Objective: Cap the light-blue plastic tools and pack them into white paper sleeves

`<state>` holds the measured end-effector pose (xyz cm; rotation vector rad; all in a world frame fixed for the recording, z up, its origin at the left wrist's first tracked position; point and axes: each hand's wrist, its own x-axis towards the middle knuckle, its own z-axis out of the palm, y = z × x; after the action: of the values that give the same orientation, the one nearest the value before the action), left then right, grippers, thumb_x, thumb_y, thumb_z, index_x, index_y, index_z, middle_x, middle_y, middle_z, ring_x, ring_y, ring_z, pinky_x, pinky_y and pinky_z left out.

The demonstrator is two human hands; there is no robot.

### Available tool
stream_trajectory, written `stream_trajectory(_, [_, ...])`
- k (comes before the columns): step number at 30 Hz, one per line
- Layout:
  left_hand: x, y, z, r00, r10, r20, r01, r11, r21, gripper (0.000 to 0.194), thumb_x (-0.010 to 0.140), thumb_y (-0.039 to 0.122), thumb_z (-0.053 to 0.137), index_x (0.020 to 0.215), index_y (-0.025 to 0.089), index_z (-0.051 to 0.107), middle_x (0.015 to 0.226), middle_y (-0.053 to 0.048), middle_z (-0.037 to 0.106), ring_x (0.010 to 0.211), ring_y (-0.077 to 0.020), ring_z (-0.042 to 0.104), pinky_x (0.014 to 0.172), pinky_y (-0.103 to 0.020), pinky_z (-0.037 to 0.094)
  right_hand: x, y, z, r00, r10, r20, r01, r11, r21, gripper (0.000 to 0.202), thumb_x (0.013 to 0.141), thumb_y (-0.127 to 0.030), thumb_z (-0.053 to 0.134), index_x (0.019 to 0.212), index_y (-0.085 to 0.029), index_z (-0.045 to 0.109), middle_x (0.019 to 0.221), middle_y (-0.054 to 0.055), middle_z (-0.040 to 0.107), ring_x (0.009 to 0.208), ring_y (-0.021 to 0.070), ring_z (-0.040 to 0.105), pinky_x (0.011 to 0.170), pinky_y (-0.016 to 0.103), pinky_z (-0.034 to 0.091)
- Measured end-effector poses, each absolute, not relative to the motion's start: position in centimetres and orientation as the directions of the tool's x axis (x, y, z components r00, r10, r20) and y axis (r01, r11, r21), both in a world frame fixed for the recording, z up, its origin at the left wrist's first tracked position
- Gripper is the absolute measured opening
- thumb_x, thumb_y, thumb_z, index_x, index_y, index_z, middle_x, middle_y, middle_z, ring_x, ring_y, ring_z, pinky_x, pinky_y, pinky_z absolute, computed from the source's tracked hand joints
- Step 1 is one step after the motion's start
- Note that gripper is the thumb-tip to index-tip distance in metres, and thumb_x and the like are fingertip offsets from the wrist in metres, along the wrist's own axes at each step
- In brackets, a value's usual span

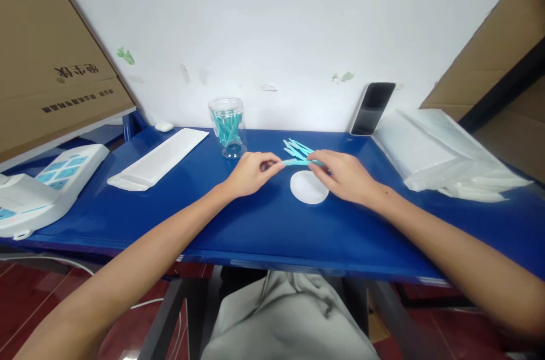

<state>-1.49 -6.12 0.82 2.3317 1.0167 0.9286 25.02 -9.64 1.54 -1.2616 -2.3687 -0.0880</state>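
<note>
Between my two hands a light blue stick point(294, 162) is stretched out level above the blue table. My left hand point(254, 172) pinches its left end between thumb and finger. The fingers of my right hand point(343, 174) are closed on its right end. Just behind the stick, several more light blue sticks point(298, 147) lie in a loose pile. A round white lid point(309, 187) rests in front of my right fingers. Behind my left hand a clear plastic jar point(227, 121) stands upright, with many teal sticks inside.
On the blue table point(255, 235), a long white packet point(159, 160) and a white device point(63, 178) lie left. A small white case point(164, 126) is near the wall. A phone point(372, 109) leans at right, beside plastic bags point(434, 150). Cardboard point(51, 53) stands left.
</note>
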Motion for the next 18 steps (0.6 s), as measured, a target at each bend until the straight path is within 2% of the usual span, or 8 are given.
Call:
stream_trajectory(2, [-2.0,-5.3,0.6,0.472,0.810,0.346,0.598,-0.583,0.550,0.038,0.094,0.047,0.057,0.074,0.017,0.070,0.056,0.002,0.057,0.053,-0.0122,0.048,0.059,-0.028,0.035,25.9,-8.4,1.2,-0.408,0.837,0.365,0.870,0.478,-0.123,0.031,0.103,-0.029,0.040,0.119,-0.020,0.065,0.100,0.010,0.068,0.083,0.0233,0.063,0.072,0.032,0.043])
stream_trajectory(4, [-2.5,-4.5,0.4,0.439,0.842,0.314,0.685,-0.540,0.489,0.045,0.093,0.042,0.056,0.055,0.018,0.053,0.049,0.003,0.045,0.049,-0.0115,0.041,0.057,-0.029,0.031,26.7,-7.1,0.8,-0.353,0.872,0.338,0.900,0.415,-0.131,0.034,0.103,-0.026,0.038,0.121,-0.018,0.065,0.100,0.012,0.066,0.087,0.0250,0.063,0.075,0.034,0.045])
stream_trajectory(6, [-3.0,-3.9,0.3,0.425,0.856,0.293,0.716,-0.516,0.470,0.049,0.091,0.038,0.053,0.048,0.020,0.037,0.047,0.003,0.036,0.048,-0.0112,0.034,0.056,-0.030,0.028,27.3,-6.3,0.4,-0.339,0.876,0.344,0.896,0.411,-0.165,0.036,0.102,-0.024,0.037,0.122,-0.015,0.066,0.101,0.013,0.064,0.091,0.0259,0.062,0.080,0.036,0.047])
stream_trajectory(8, [-3.2,-3.6,0.3,0.399,0.868,0.297,0.724,-0.497,0.479,0.049,0.091,0.036,0.050,0.049,0.021,0.031,0.047,0.003,0.033,0.048,-0.0117,0.032,0.056,-0.031,0.027,27.2,-6.0,0.2,-0.355,0.864,0.359,0.879,0.439,-0.188,0.038,0.102,-0.022,0.036,0.124,-0.014,0.067,0.103,0.014,0.063,0.094,0.0261,0.062,0.085,0.038,0.048])
stream_trajectory(10, [-3.0,-3.4,0.2,0.363,0.875,0.319,0.739,-0.479,0.474,0.048,0.091,0.037,0.049,0.049,0.022,0.032,0.047,0.002,0.036,0.048,-0.0128,0.035,0.056,-0.032,0.028,26.8,-6.1,0.1,-0.387,0.848,0.361,0.867,0.468,-0.172,0.040,0.102,-0.020,0.035,0.125,-0.014,0.067,0.104,0.014,0.062,0.094,0.0261,0.062,0.085,0.039,0.048])
stream_trajectory(13, [-2.5,-3.2,0.0,0.323,0.887,0.330,0.790,-0.444,0.422,0.044,0.092,0.040,0.049,0.052,0.022,0.042,0.051,-0.001,0.049,0.052,-0.0169,0.048,0.059,-0.032,0.032,26.0,-6.5,-0.1,-0.417,0.843,0.340,0.869,0.480,-0.123,0.039,0.102,-0.020,0.037,0.118,-0.014,0.071,0.098,0.014,0.063,0.090,0.0261,0.061,0.078,0.038,0.049])
stream_trajectory(15, [-2.0,-2.8,0.0,0.338,0.895,0.291,0.827,-0.430,0.363,0.041,0.091,0.040,0.050,0.055,0.022,0.050,0.057,-0.004,0.058,0.060,-0.0212,0.058,0.062,-0.032,0.036,25.7,-6.7,-0.3,-0.429,0.844,0.323,0.867,0.485,-0.115,0.038,0.103,-0.023,0.038,0.113,-0.014,0.074,0.095,0.013,0.064,0.088,0.0258,0.061,0.077,0.038,0.049])
stream_trajectory(18, [-1.0,-1.6,0.2,0.386,0.893,0.230,0.849,-0.442,0.291,0.038,0.092,0.039,0.050,0.058,0.022,0.055,0.063,-0.007,0.063,0.069,-0.0251,0.064,0.066,-0.033,0.040,25.9,-7.0,-0.5,-0.457,0.831,0.318,0.845,0.517,-0.136,0.037,0.104,-0.030,0.042,0.117,-0.015,0.073,0.098,0.013,0.065,0.091,0.0263,0.063,0.079,0.037,0.049])
